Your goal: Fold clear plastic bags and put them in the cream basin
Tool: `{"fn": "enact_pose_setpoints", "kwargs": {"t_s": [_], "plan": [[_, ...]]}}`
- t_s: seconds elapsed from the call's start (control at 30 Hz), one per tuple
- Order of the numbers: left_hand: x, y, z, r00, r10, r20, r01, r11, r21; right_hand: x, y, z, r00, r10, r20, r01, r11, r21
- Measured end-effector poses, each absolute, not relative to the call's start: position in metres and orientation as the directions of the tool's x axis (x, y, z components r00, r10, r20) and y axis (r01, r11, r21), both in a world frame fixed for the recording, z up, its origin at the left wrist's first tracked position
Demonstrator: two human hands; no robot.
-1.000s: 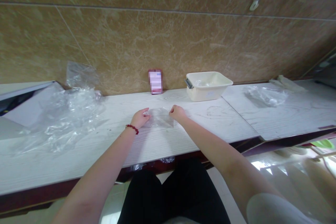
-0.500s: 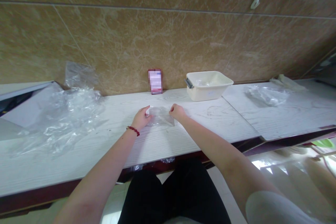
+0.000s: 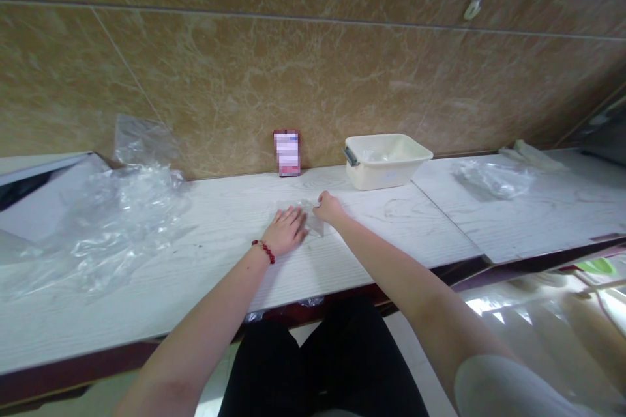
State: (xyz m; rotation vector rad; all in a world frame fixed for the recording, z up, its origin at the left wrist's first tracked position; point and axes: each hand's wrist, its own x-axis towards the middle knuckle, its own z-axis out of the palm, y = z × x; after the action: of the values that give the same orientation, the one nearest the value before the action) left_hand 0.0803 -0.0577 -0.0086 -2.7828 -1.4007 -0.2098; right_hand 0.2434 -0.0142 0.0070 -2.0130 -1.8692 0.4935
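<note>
A clear plastic bag [image 3: 317,225] lies flat on the white wood-grain table [image 3: 342,267] in front of me. My left hand [image 3: 286,232] rests palm down on the bag with its fingers stretched out, covering much of it. At the bag's right edge, my right hand [image 3: 329,208] has its fingers pinched together on the plastic. A red bead bracelet [image 3: 265,250] circles my left wrist.
A phone [image 3: 287,153] leans against the marbled wall. Right of it stands a cream plastic bin [image 3: 386,172] with clear plastic inside. Crumpled clear bags [image 3: 141,202] are heaped at left by a white box [image 3: 39,208]; more plastic [image 3: 496,179] lies at right.
My left hand has let go of the bag's left edge, moved right and flattened on top of it. My right hand has stayed at the right edge.
</note>
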Motion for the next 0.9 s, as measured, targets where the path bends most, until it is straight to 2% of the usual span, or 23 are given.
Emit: {"fn": "enact_pose_setpoints", "kwargs": {"t_s": [0.1, 0.23, 0.47, 0.67, 0.9], "plan": [[0.081, -0.058, -0.013, 0.581, 0.803, 0.133, 0.806, -0.59, 0.04, 0.24, -0.005, 0.008, 0.053, 0.998, 0.039, 0.88, -0.028, -0.474], [0.081, -0.06, -0.012, 0.577, 0.805, 0.139, 0.81, -0.586, 0.025, 0.235, 0.01, 0.011, -0.095, 0.993, 0.069, 0.88, 0.116, -0.461], [0.08, -0.06, -0.011, 0.56, 0.817, 0.134, 0.822, -0.569, 0.035, 0.238, 0.021, 0.007, -0.214, 0.97, 0.118, 0.823, 0.244, -0.514], [0.081, -0.06, -0.009, 0.566, 0.812, 0.145, 0.814, -0.578, 0.06, 0.236, 0.025, 0.002, -0.258, 0.964, 0.06, 0.726, 0.234, -0.646], [0.083, -0.061, -0.011, 0.584, 0.803, 0.118, 0.805, -0.592, 0.048, 0.241, 0.026, 0.002, -0.173, 0.978, 0.119, 0.774, 0.209, -0.597]]}}
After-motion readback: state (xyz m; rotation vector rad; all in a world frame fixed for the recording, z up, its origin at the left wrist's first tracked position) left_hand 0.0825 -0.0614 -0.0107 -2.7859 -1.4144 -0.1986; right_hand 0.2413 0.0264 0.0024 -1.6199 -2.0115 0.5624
